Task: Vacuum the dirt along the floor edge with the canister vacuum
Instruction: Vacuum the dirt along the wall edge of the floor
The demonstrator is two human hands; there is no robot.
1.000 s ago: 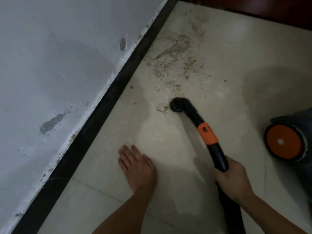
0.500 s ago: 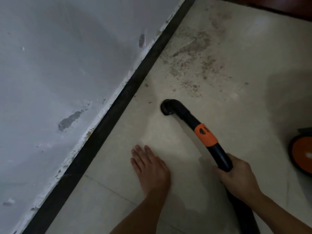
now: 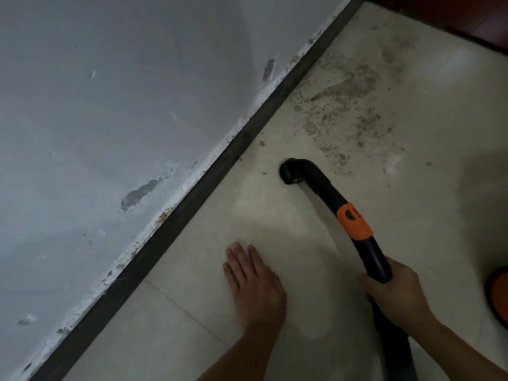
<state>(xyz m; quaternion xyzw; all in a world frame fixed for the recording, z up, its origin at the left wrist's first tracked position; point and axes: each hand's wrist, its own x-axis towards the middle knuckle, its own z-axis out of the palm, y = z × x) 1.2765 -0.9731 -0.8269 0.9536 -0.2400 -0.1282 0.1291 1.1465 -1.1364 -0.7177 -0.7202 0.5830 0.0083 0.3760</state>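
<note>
No legible text or labels.

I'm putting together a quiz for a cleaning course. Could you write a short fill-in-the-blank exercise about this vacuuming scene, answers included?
1. The right hand grips the black vacuum wand just behind its ____ band.
2. The left hand lies flat, palm down, on the pale tiled ____.
3. The wand's curved black nozzle sits short of the brownish dirt patch, which spreads from the dark skirting strip at the foot of the grey ____.
Missing words: orange; floor; wall.
</note>
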